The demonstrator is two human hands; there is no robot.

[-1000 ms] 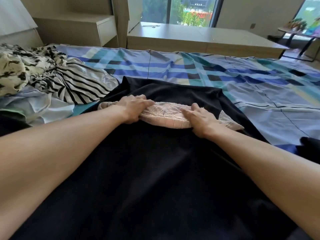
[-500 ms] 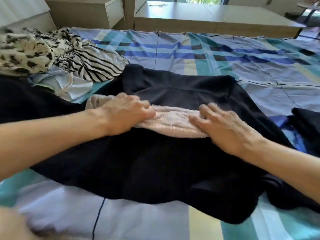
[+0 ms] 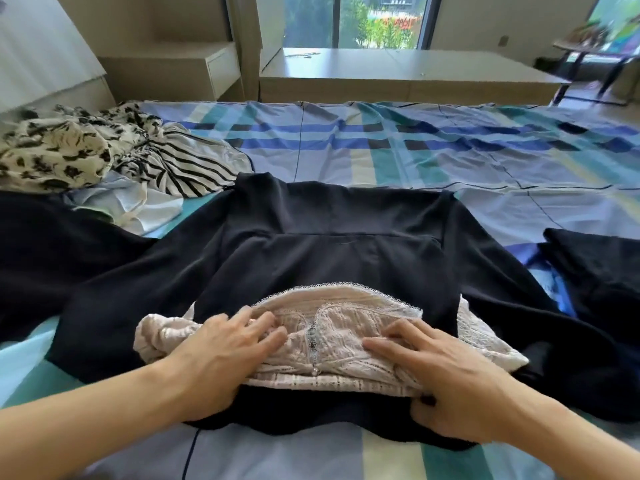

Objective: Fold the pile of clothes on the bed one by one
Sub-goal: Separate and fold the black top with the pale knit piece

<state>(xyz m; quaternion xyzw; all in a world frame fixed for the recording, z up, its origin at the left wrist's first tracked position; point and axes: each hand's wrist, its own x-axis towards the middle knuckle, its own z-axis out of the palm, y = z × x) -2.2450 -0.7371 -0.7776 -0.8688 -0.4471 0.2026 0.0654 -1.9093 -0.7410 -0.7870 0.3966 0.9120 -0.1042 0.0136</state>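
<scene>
Across most of the frame: bed (image 3: pixel 450 161), covered in a plaid sheet of blue, teal and pale yellow bands. Beyond its far edge, a low wooden platform (image 3: pixel 398 71) below a window.

Centre of bed: black garment (image 3: pixel 329 244) spread flat, sleeves running out to left and right, near hem close to the bed's near edge.

Far left: unfolded pile of clothes. Cream piece with black floral print (image 3: pixel 52 150) on top at the back, black-and-white striped piece (image 3: pixel 187 171) just beside it toward the centre, pale blue piece (image 3: pixel 138 206) in front of both. More black cloth (image 3: pixel 52 244) lies at the left edge, touching the spread garment's sleeve.

Right edge: a dark item (image 3: pixel 595 265) with straight edges, apart from the pile and just beside the right sleeve.

Lace top (image 3: pixel 346 327), pale pink with scalloped trim, lies on the lower middle of the black garment, its ends poking out at both sides.

Left hand (image 3: pixel 221 355): palm down on the left part of the lace, fingers straight and spread, pressing, gripping nothing.

Right hand (image 3: pixel 450 375): palm down on the right part, fingers straight over the lace. Thumb sits at the near hem; cannot tell whether it is tucked under.
</scene>
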